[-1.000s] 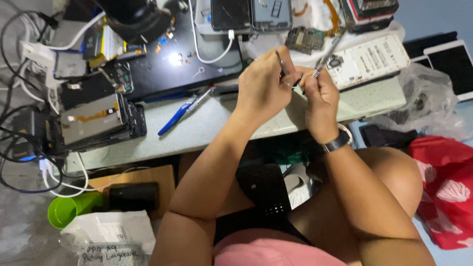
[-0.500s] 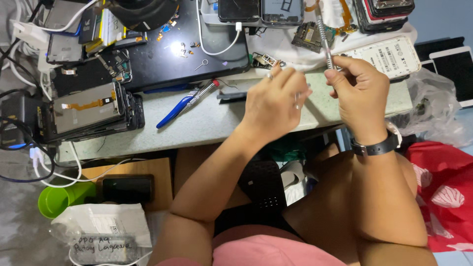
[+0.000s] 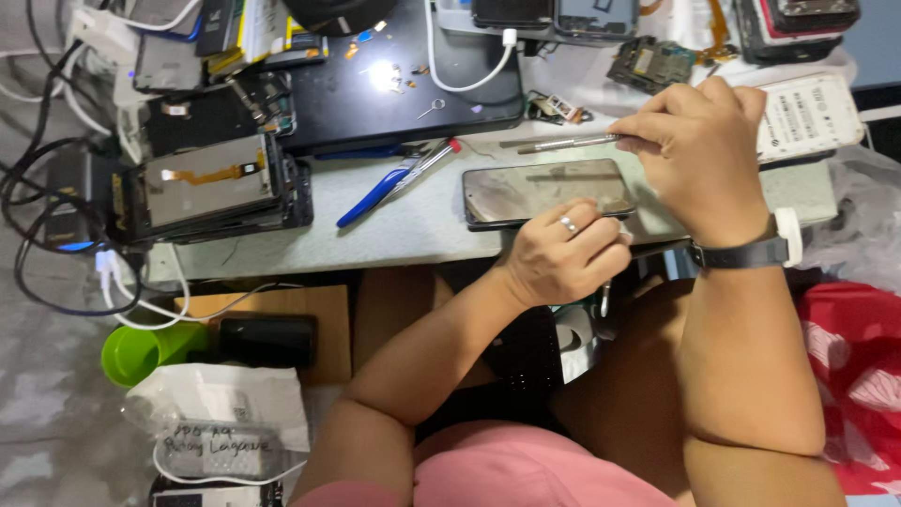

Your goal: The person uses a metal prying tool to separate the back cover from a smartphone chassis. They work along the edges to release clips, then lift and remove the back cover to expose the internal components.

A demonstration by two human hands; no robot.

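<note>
A dark phone (image 3: 540, 191) lies flat, screen up, on the pale bench (image 3: 413, 235). My left hand (image 3: 568, 255), with a ring on one finger, curls over the phone's near right edge and holds it there. My right hand (image 3: 699, 150), with a dark watch at the wrist, is just beyond the phone's far right corner. It pinches a thin metal tool (image 3: 563, 143) that points left, roughly level, along the phone's far edge. The tool's tip is above the bench, apart from the glass.
A blue-handled tool (image 3: 389, 180) lies left of the phone. A black mat (image 3: 394, 89) with small parts is behind it, and opened phones (image 3: 211, 183) are stacked at left among cables (image 3: 56, 197). A white device (image 3: 812, 113) sits far right. A green cup (image 3: 141, 352) and plastic bag (image 3: 225, 413) are below.
Both hands came down from in front of me to the bench. The left hand dropped onto the phone's near edge. The right hand swung the tool from upright to lying level.
</note>
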